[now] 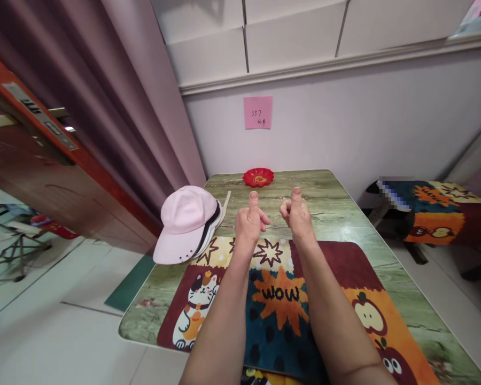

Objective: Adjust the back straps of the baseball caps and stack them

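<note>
Head view: at the left edge of our table (344, 198) lies a pink cap (186, 224), partly on the cartoon mat (280, 299). Just right of it we hold our left hand (248, 222) curled into a fist, thumb up, holding nothing. Our right hand (299, 214) matches it close beside. Beyond both sits a red dish (258, 177)
</note>
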The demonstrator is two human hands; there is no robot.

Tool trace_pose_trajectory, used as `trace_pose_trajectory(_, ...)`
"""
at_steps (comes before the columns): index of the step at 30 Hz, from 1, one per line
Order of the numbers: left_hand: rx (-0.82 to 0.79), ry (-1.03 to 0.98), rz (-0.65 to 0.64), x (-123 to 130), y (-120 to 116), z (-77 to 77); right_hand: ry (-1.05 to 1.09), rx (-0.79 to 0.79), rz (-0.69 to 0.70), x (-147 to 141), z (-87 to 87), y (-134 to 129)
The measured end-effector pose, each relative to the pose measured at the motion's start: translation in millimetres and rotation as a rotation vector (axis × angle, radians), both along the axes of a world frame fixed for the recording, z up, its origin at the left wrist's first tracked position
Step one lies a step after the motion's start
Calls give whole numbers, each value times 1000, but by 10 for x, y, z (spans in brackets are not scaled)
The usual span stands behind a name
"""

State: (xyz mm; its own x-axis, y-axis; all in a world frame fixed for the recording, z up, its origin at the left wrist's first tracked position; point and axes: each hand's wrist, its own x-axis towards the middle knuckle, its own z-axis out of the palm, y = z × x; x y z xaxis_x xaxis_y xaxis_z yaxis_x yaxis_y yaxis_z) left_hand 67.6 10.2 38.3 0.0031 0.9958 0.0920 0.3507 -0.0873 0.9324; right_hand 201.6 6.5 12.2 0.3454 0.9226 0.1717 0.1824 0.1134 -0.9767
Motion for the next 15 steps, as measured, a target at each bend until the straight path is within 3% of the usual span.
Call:
trace_pose_trajectory(6, 32, -21, -39, 25, -19, -38, -63, 27, 16, 16, 2, -10)
trace_pose_trajectory(9, 117, 64, -28, -49, -8, -168, -282, 22, 47, 28, 3, -57)
trace_pose_trajectory(12, 325, 270, 194, -331, 67, -358, -675, -110, 152, 52, -4, -114)
trace_pose_trajectory(15, 384, 358, 593, -848, 148, -532, -915, -312, 350, 88, -35, -133)
